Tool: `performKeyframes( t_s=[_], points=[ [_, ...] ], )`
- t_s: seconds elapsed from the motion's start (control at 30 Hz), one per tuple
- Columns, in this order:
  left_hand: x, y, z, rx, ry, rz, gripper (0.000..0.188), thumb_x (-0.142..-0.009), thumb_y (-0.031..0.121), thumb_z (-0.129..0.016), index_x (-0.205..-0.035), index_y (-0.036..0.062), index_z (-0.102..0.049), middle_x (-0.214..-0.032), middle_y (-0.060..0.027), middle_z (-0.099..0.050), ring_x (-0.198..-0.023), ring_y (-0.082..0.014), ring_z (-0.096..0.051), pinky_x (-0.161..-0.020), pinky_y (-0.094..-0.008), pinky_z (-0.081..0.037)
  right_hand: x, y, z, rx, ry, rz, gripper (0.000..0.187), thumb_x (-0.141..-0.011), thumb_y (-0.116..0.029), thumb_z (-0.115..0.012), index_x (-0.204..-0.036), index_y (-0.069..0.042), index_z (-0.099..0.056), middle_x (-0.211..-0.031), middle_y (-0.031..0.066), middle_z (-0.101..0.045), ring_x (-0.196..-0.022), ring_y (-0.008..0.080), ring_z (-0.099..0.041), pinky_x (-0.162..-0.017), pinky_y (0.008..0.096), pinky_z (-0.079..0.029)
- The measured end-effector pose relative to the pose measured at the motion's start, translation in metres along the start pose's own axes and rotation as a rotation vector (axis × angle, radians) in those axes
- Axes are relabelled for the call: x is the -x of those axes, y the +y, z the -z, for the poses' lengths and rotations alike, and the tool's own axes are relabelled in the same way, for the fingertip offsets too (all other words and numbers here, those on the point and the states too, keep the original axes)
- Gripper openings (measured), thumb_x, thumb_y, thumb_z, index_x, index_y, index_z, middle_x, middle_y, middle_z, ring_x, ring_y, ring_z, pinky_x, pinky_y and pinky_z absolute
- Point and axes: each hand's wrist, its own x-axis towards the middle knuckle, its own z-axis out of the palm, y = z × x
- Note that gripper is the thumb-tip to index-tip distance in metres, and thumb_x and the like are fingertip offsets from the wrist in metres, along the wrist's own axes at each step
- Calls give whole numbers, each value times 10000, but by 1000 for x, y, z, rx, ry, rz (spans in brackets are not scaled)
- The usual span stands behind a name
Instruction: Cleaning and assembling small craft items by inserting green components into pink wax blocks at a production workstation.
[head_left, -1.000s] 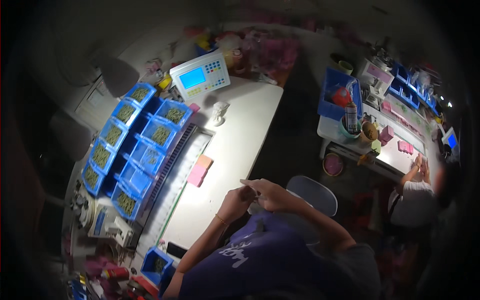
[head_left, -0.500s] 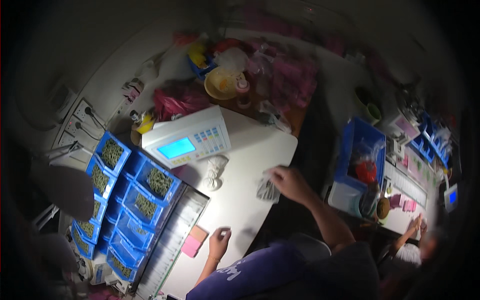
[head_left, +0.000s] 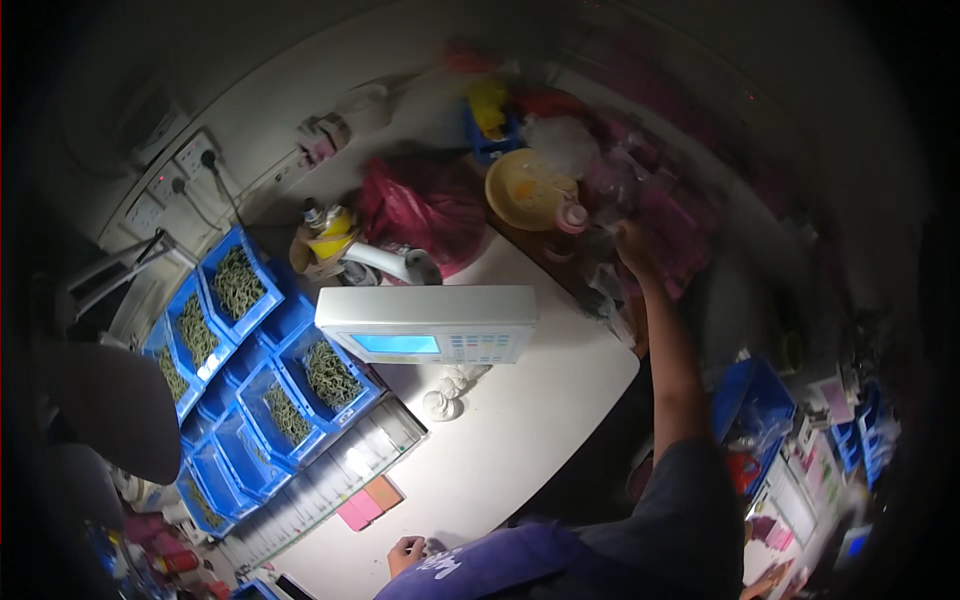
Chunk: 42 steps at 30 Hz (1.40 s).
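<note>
My right arm stretches to the far side, and my right hand (head_left: 632, 245) is over the dim, cluttered brown surface beside a pink-capped bottle (head_left: 571, 217) and clear plastic bags (head_left: 608, 290). Its fingers are too dark and blurred to show whether they hold anything. Close to my body, on the near part of the white table (head_left: 540, 400), my left hand (head_left: 407, 553) rests with curled fingers and no visible object. Left of centre, a white device with a lit blue screen (head_left: 396, 344) stands on the table. A knotted white cloth-like bundle (head_left: 443, 402) lies in front of it.
Blue bins (head_left: 330, 375) with greenish thin pieces stand in tiers at left, beside a long slotted tray (head_left: 350, 455). Pink and orange pads (head_left: 370, 503) lie near it. A yellow bowl (head_left: 520, 190) and a red plastic bag (head_left: 420, 215) are at the back. Another person's hand (head_left: 768, 580) is at lower right.
My right hand has reached from the table's right edge to the far clutter; the small clear bag it held is no longer distinguishable. My left hand sits lower in view. The view has turned.
</note>
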Motion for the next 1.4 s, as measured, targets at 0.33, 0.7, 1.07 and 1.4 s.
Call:
performKeyframes(
  t_s=[0.33, 0.7, 1.07, 1.4],
  points=[
    [107, -134, 14, 93, -39, 151, 349, -917, 322, -645, -1096, 27, -698, -975, -133, -722, -926, -253, -686, -827, -377, -533, 95, 18, -32, 93, -7, -116, 378, -894, -248, -606, -1224, -63, -628, -1199, 166, -659, -1068, 312, -637, -916, 414, -476],
    [151, -310, 10, 310, -26, 173, 345, -923, 315, -635, -1098, 24, -697, -993, -142, -718, -943, -258, -683, -843, -384, -528, 517, -216, -103, -26, -424, 295, 451, -869, -66, -592, -1306, 5, -503, -1399, 231, -452, -1306, 402, -392, -1122, 509, -248],
    [39, -400, -66, 431, -174, -32, 341, -929, 308, -626, -1100, 21, -695, -1010, -152, -714, -960, -264, -679, -860, -392, -522, 558, -276, -128, 197, -422, 557, 421, -905, -116, -493, -1309, 1, -477, -1425, 233, -408, -1319, 385, -349, -1125, 542, -184],
    [-48, -362, -104, 440, -71, -217, 338, -935, 301, -617, -1102, 18, -693, -1026, -160, -711, -975, -269, -676, -875, -399, -517, 558, -274, -125, 181, -432, 547, 420, -916, -135, -490, -1316, -9, -473, -1422, 230, -408, -1332, 412, -340, -1137, 567, -161]
  ],
)
